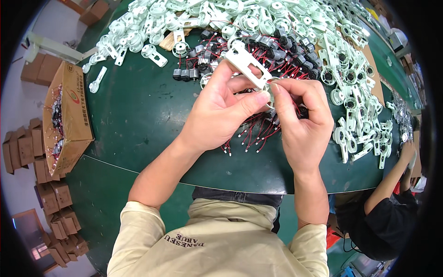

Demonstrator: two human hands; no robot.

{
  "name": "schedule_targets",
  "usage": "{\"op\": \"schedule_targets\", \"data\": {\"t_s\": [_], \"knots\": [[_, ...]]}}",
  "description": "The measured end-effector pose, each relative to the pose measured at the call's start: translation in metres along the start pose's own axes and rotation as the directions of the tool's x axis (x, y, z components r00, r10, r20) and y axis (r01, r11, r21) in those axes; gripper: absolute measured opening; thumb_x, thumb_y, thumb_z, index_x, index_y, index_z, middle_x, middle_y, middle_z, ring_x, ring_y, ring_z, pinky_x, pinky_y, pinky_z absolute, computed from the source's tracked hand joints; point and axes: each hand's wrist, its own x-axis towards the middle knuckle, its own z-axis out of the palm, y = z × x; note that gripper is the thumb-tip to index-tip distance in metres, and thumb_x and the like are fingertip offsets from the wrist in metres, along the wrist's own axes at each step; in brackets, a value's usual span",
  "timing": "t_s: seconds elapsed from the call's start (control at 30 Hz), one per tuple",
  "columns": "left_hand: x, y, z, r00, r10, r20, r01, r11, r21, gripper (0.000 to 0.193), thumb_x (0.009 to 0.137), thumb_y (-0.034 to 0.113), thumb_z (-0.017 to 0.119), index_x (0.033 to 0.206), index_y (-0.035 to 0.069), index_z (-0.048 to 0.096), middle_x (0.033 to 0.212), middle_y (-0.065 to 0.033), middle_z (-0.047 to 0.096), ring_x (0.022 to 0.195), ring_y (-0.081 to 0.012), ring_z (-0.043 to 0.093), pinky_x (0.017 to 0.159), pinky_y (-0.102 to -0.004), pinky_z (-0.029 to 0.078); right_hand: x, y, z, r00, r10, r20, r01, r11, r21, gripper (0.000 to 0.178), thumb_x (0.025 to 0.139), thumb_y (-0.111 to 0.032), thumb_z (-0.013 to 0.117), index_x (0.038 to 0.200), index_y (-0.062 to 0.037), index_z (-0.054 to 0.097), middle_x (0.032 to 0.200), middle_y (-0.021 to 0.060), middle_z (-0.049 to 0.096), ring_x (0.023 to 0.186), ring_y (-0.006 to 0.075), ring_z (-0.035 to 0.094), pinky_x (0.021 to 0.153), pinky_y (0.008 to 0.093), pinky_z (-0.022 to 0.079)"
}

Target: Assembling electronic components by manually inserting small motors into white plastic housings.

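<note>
Above the front part of the bench, my left hand [210, 111] is closed around a pale mint plastic housing [244, 64], a long piece with a rectangular slot and a rounded end tilted up and away. My right hand [302, 117] meets it at the near end, thumb and index finger pinched together. A thin curved edge and a bit of red show by those fingertips, but what they grip is too small to make out. Behind and below both hands lies a heap of small grey motors [265, 42] with red and black wires ending in white connectors [247, 148].
Piles of similar mint housings [277, 16] cover the far side and right of the green bench [143, 124]. A cardboard box [74, 106] of wired motors stands at the left. Stacked cartons [60, 194] lie beyond. At the right edge sits another person in black [383, 221].
</note>
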Motion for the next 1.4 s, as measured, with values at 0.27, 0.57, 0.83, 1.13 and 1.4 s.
{"op": "schedule_targets", "data": {"t_s": [0.27,0.57,0.83,1.13,1.4], "knots": [[-0.005,-0.005,-0.001,0.999,-0.04,0.027,0.038,0.996,0.079,0.033,0.091,-0.002,0.056,0.121,0.003,0.042,0.114,-0.0104,0.056,0.104,-0.0154,0.057,0.088,-0.0306,0.051,-0.001,-0.004,-0.002,0.999,-0.016,0.036,0.019,0.997,-0.08,0.01,0.077,0.001,0.071,0.085,-0.0036,0.068,0.075,0.0031,0.058,0.06,0.0075,0.049,0.051,0.0213,0.038],[-0.005,-0.003,0.005,1.0,-0.003,0.022,0.002,0.999,0.043,0.032,0.091,-0.002,0.056,0.12,0.001,0.043,0.114,-0.0107,0.055,0.106,-0.0161,0.056,0.091,-0.0309,0.049,-0.003,-0.004,-0.008,0.999,-0.027,0.042,0.029,0.997,-0.07,0.012,0.074,0.003,0.071,0.083,-0.003,0.066,0.08,0.0045,0.055,0.066,0.0111,0.052,0.053,0.0234,0.041],[0.003,-0.003,-0.002,1.0,0.002,0.018,-0.004,0.994,0.114,0.03,0.091,-0.003,0.055,0.118,0.001,0.044,0.113,-0.0109,0.055,0.106,-0.016,0.056,0.09,-0.0301,0.049,0.006,-0.002,-0.004,0.996,0.028,0.089,-0.022,0.998,-0.063,0.01,0.075,0.001,0.07,0.082,-0.0032,0.065,0.08,0.005,0.056,0.066,0.0141,0.054,0.055,0.0255,0.043],[-0.008,0.004,-0.004,0.998,-0.054,-0.018,0.056,0.976,0.212,0.027,0.091,-0.002,0.054,0.116,0.002,0.046,0.114,-0.0092,0.055,0.107,-0.0159,0.055,0.093,-0.0319,0.047,0.003,-0.009,-0.017,0.969,0.12,0.216,-0.12,0.993,-0.011,0.016,0.078,0.002,0.069,0.092,0.0,0.062,0.084,0.0044,0.055,0.072,0.0104,0.053,0.061,0.0236,0.044],[-0.008,0.017,-0.009,0.994,0.084,-0.063,-0.075,0.987,0.144,0.023,0.093,0.001,0.054,0.114,0.001,0.044,0.116,-0.0136,0.055,0.108,-0.0214,0.058,0.09,-0.0351,0.052,0.002,-0.007,-0.021,0.874,0.273,0.402,-0.328,0.942,0.073,0.024,0.08,-0.001,0.069,0.101,0.0016,0.059,0.09,0.0058,0.062,0.078,0.0116,0.058,0.068,0.0245,0.048]]}}
